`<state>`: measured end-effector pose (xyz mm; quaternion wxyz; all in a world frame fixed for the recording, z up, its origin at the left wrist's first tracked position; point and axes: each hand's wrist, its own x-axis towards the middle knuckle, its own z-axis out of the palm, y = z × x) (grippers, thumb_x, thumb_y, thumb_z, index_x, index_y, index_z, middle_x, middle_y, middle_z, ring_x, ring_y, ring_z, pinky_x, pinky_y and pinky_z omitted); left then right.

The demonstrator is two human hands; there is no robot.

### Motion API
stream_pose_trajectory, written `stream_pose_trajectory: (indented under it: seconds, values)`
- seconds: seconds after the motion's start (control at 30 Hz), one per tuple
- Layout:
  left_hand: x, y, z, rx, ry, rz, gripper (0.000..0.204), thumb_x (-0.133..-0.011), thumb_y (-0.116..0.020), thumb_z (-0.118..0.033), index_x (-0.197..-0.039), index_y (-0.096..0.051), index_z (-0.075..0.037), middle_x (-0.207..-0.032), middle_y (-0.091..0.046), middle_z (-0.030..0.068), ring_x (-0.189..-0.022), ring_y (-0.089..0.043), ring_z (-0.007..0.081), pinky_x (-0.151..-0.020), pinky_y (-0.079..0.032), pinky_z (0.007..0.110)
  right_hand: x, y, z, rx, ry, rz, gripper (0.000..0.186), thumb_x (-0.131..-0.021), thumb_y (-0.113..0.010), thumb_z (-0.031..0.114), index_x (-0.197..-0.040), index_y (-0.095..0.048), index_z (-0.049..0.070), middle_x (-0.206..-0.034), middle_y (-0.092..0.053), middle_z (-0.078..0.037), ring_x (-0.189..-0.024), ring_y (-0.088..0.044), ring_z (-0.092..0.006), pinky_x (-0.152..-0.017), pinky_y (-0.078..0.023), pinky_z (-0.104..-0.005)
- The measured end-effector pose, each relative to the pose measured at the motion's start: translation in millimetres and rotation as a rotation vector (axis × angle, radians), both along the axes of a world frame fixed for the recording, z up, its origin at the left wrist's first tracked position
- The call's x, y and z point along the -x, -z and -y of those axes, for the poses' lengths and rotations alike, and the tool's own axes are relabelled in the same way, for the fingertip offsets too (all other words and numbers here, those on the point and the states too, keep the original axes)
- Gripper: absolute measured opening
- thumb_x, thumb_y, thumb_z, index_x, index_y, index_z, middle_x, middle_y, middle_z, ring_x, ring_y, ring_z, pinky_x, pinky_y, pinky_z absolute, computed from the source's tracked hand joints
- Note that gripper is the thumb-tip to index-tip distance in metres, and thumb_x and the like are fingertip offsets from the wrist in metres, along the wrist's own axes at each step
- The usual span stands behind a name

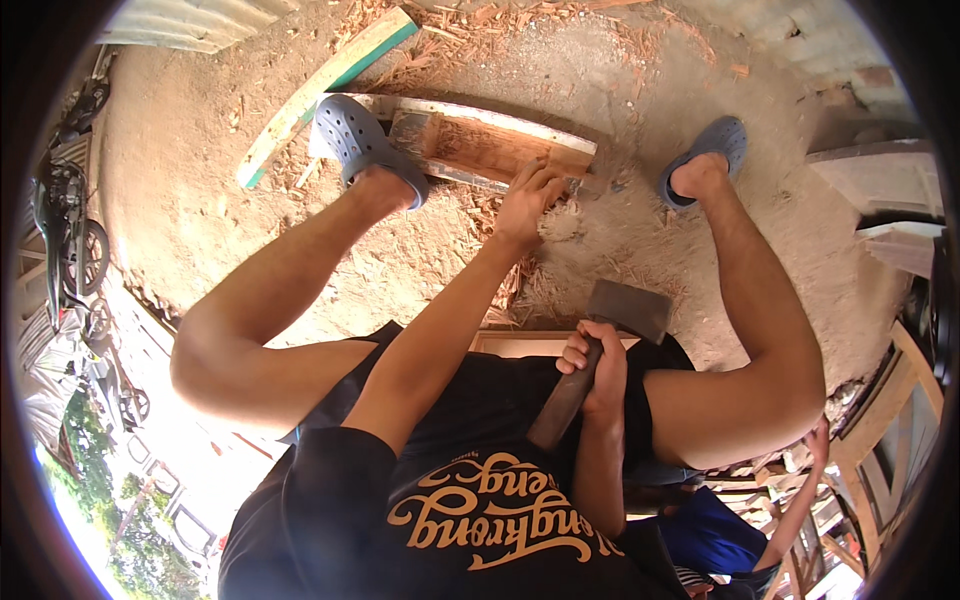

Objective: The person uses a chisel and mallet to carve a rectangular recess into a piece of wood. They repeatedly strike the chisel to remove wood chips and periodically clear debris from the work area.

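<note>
Between my feet a hollowed wooden piece (480,143) with whitish edges lies on the dirt ground. My left hand (527,205) reaches down to its near right end. The fingers are bent and a little apart at the wood's edge, and I see no tool in them. Close to my lap, my right hand (597,365) is wrapped round the handle of a mallet (630,308). The mallet has a dark, block-shaped head, held up and away from the wood. My left foot, in a blue-grey clog (350,135), rests against the left part of the wooden piece.
A board with a green edge (330,88) lies beyond my left foot. Wood chips (505,285) litter the ground. My right clog (725,145) stands at the right. Motorcycles (75,240) are at the far left. Another person in blue (710,530) is behind at the lower right, near wooden frames (865,470).
</note>
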<state>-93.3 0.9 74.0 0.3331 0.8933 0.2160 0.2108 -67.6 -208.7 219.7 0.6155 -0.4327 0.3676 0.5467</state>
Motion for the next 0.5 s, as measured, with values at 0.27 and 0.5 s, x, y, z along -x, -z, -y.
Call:
stream_pose_trajectory:
  seconds: [0.27, 0.5]
  values:
    - [35, 42, -30, 1.217, -0.385, 0.414, 0.017, -0.089, -0.061, -0.010, -0.103, -0.058, -0.003, -0.098, -0.064, 0.0105, -0.083, -0.065, 0.0172, -0.076, -0.059, 0.031, 11, 7, -27, -0.128, 0.009, -0.109, 0.013, -0.086, -0.058, 0.017, -0.083, -0.047, 0.010, -0.068, -0.039, 0.001, -0.051, -0.039, -0.0083, -0.052, -0.038, -0.0266]
    - [38, 40, -68, 1.080, -0.503, 0.626, 0.031, -0.089, -0.069, -0.020, -0.109, -0.058, 0.000, -0.096, -0.066, 0.0070, -0.089, -0.062, 0.0181, -0.082, -0.050, 0.032, 15, 14, -16, -0.174, 0.044, -0.143, 0.012, -0.085, -0.059, 0.015, -0.083, -0.047, 0.011, -0.067, -0.040, 0.000, -0.052, -0.039, -0.0089, -0.052, -0.038, -0.0281]
